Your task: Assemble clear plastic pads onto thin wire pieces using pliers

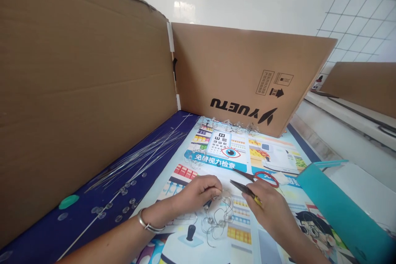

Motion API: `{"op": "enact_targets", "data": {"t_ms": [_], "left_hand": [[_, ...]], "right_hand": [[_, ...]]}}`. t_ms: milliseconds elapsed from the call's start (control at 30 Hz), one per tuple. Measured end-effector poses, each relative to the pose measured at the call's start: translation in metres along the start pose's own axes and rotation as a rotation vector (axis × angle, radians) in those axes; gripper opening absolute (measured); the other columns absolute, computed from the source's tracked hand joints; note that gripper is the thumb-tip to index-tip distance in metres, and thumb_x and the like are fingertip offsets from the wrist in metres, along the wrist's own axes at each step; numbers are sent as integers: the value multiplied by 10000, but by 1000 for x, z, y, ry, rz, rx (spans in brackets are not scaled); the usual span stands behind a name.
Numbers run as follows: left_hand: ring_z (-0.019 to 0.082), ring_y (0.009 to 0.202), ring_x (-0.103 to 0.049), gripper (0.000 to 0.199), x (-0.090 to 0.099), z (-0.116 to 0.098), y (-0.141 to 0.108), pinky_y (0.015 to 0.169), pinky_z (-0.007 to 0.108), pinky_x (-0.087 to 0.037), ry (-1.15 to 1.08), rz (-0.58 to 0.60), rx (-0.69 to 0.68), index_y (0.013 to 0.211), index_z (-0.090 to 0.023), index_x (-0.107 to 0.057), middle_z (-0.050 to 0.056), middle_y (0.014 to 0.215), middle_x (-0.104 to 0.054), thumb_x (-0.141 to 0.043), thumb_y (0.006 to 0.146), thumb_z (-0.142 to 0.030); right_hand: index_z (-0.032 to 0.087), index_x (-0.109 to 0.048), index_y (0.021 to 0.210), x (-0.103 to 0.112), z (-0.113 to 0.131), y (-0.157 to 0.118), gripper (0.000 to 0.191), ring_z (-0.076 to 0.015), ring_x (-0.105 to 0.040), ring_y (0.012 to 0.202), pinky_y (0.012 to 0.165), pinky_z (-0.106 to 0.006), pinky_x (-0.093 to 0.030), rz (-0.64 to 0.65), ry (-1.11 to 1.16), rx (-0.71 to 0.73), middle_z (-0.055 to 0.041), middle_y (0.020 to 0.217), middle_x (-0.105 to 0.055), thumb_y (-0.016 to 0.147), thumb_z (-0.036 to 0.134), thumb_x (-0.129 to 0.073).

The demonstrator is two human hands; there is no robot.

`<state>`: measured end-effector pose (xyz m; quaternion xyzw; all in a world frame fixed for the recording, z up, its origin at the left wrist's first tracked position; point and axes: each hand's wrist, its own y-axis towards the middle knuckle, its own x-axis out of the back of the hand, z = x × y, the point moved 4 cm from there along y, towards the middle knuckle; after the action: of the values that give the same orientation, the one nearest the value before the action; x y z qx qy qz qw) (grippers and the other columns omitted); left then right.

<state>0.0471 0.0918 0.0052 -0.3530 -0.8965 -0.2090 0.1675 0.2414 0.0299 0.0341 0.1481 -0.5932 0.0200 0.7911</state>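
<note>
Your left hand [198, 193] pinches a bit of wire between thumb and finger, but the tiny spot it grips is hard to see. The wire tangle [220, 222] lies just below that hand, and its clear beads [210, 220] blur into the picture mat [185, 251]. Your right hand [268, 206] curls its fingers around the pliers [244, 189], hiding most of the handles. The red scissors [268, 178] lie just past it, partly covered. The bottom edge cuts off both your arms.
</note>
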Motion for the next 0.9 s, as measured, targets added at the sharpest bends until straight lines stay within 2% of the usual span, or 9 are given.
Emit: {"op": "enact_targets", "data": {"t_ms": [67,167,467,567,700,900], "left_hand": [[108,695,-522,171,1,-1,0,652,209,-407,-7,-1,-35,770,-141,-581,13,747,-565,-473,880,-217],[116,721,-525,178,3,-1,2,678,218,-412,-7,-8,-74,769,-139,-589,21,754,-561,-479,882,-222],[110,717,-511,158,1,-1,2,668,213,-404,40,14,-93,807,-147,-581,16,763,-542,-472,889,-225],[110,724,-506,158,0,-1,2,675,214,-401,65,19,-102,799,-150,-567,14,766,-540,-451,893,-202],[109,719,-496,166,4,2,3,677,218,-398,56,-17,-51,784,-151,-549,12,775,-533,-436,894,-200],[102,673,-468,172,4,5,1,632,211,-386,21,-3,30,771,-155,-524,-4,749,-522,-433,892,-237]], "right_hand": [[222,-551,781,-5,-2,2,192,-165,-512,756,641,-267,-363,79,21,-49,-22,796,-551,872,327,-418],[222,-542,739,-13,2,2,177,-164,-509,763,646,-262,-356,188,51,-25,-11,786,-543,852,322,-452],[228,-565,765,-23,12,3,150,-166,-495,804,690,-269,-355,266,150,-14,-9,809,-537,848,302,-464],[228,-570,794,-19,7,5,136,-179,-492,815,699,-282,-354,247,86,18,-19,815,-536,847,294,-465],[236,-574,883,-8,2,5,130,-188,-493,820,697,-294,-351,195,-13,45,-29,843,-545,852,282,-456],[236,-568,868,-5,16,0,101,-188,-479,800,694,-309,-329,103,-120,103,-27,832,-536,841,239,-470]]}}
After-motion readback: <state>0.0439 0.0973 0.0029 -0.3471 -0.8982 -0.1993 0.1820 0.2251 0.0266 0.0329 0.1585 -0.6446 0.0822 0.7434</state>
